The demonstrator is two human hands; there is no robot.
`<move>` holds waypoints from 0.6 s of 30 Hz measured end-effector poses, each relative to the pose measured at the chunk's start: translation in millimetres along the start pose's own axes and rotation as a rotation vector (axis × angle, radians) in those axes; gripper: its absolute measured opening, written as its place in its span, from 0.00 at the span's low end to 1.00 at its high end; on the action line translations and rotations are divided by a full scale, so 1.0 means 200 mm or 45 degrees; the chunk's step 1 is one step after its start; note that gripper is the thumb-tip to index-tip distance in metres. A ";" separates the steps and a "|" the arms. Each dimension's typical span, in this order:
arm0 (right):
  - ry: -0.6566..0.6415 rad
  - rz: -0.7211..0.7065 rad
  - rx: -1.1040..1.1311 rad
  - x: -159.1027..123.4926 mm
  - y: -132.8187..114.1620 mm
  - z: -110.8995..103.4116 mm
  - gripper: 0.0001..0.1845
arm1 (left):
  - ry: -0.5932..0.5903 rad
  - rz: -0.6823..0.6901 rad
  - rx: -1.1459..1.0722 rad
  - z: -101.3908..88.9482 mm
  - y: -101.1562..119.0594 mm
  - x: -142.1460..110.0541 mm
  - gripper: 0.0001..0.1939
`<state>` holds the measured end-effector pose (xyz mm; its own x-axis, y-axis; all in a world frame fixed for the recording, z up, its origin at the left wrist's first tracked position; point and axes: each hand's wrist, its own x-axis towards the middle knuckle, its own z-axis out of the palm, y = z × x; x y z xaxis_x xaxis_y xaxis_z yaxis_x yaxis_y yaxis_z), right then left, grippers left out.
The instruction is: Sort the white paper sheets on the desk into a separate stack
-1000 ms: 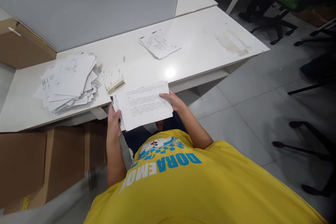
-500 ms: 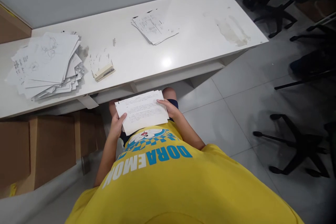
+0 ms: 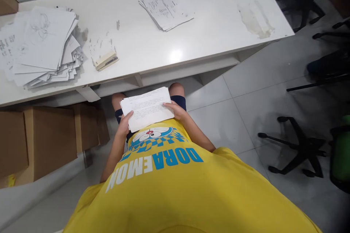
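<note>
A stack of printed paper sheets lies level over my lap, held between both hands. My left hand grips its left edge, thumb on top and the fingers hidden underneath. On the opposite edge, my right hand is closed the same way, its thumb resting on the print. The sheets' edges are slightly uneven. On the white desk in front of me sit a cream stapler, a thin fanned pile of printed sheets and, at the left, a tall messy heap of papers.
The white desk has worn, stained patches and open shelving below its edge. Cardboard boxes stand under it on the left. To the right, on the tiled floor, are wheeled chair bases.
My view has tilted down a little, so the desk appears higher. Both hands still hold the paper stack, which has shifted slightly in the picture.
</note>
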<state>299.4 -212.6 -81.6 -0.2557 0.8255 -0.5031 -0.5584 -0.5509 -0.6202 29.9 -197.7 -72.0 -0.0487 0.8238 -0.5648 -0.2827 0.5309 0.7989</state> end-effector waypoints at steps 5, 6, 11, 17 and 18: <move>0.038 -0.028 -0.012 -0.01 0.01 0.00 0.19 | -0.043 0.001 0.070 -0.05 -0.01 0.04 0.25; 0.050 -0.031 -0.011 -0.01 0.01 0.00 0.19 | -0.036 -0.006 0.076 -0.07 -0.01 0.05 0.25; 0.079 -0.036 0.008 0.00 0.04 0.01 0.20 | -0.056 -0.082 0.014 -0.12 -0.02 0.08 0.23; 0.123 -0.050 0.016 0.02 0.07 0.02 0.23 | -0.212 -0.173 -0.038 -0.07 -0.05 0.06 0.29; 0.127 -0.051 0.015 0.03 0.07 0.02 0.23 | -0.229 -0.169 -0.037 -0.06 -0.05 0.06 0.29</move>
<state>287.0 -215.0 -89.9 -0.1536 0.8303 -0.5357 -0.5758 -0.5158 -0.6343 20.3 -195.8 -90.3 0.1616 0.7704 -0.6167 -0.3032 0.6335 0.7119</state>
